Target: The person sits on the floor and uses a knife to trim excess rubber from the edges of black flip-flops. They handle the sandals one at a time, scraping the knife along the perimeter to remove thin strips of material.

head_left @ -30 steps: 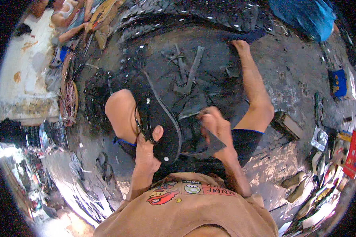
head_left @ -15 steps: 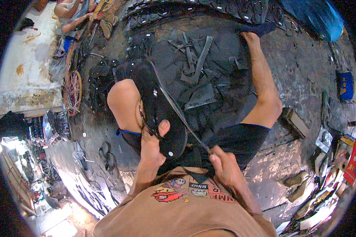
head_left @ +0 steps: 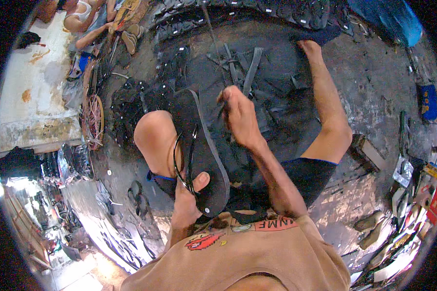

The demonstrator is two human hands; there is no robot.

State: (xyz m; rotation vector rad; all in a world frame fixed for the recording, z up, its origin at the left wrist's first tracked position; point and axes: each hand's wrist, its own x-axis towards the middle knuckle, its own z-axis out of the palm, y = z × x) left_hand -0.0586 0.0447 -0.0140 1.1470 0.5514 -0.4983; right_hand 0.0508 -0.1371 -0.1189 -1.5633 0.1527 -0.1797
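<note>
A black flip-flop [head_left: 210, 160] with glossy straps rests along my bent left leg, its footbed turned up. My left hand [head_left: 188, 196] grips it near the heel, thumb on top and fingers hidden beneath. Beyond the sole's right edge, my right hand [head_left: 240, 116] is closed around the handle end of what looks like a long thin knife [head_left: 212, 36]. Its narrow dark blade points away from me, apart from the flip-flop. Under it lie black offcut strips [head_left: 253, 68] on a dark mat.
Rows of black flip-flops [head_left: 243, 12] line the far side, with a blue plastic bag [head_left: 391, 19] at far right. A wooden block [head_left: 369, 153] sits beside my right knee. Another person's arm [head_left: 93, 38] shows at upper left, near a bundle of cords [head_left: 93, 121].
My right hand has swung forward from near my lap, carrying the blade off the sole's edge to point away. My left hand still holds the flip-flop, which appears slightly lower.
</note>
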